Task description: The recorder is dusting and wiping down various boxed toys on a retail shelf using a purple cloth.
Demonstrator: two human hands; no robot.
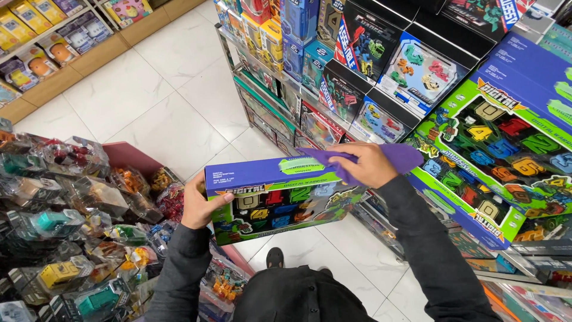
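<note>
Two hands, glossy rectangular box (280,194), soft cloth (369,156)

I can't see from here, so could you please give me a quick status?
Left hand grips blue-green toy box end. Right hand presses purple cloth on its top. Nothing in the way.

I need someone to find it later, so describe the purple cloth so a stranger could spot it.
Start at the tall toy shelf on the right. In front of it, the left hand grips a wide toy box. The purple cloth lies under the right hand on that box's top edge: soft, plain, unprinted.
</note>
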